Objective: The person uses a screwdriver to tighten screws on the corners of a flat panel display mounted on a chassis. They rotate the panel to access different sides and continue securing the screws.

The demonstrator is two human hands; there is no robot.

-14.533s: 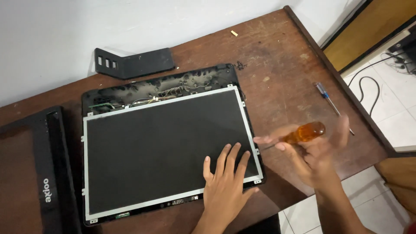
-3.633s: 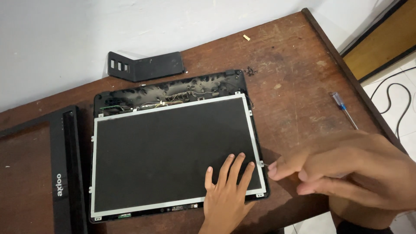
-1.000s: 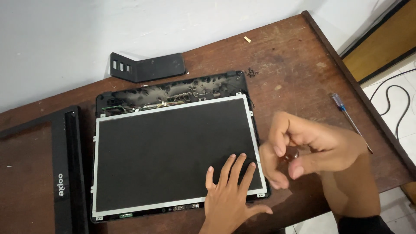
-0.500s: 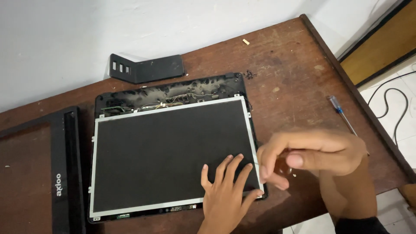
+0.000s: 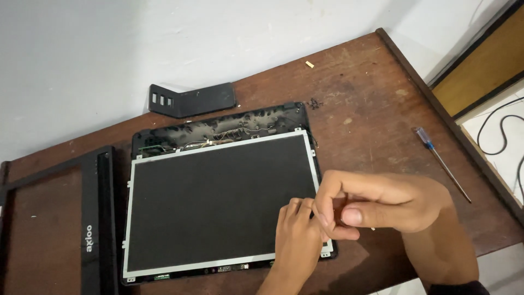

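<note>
Resting flat on the screen panel (image 5: pixel 218 202), left hand (image 5: pixel 297 240); right hand (image 5: pixel 382 205) pinched beside.

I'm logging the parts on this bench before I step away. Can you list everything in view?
Screen panel: one, dark with silver frame, lying in a black lid shell, table centre.
Bezel frame: one, black, left edge.
Hinge cover strip: one, black, by the wall.
Screwdriver: one, blue handle, right side.
Small chip: one, pale, far side of the table.
Table: one, brown wood.
Cable: one, black, on the floor at right.
Left hand: flat on the panel's near right corner.
Right hand: fingers pinched beside that corner.
</note>
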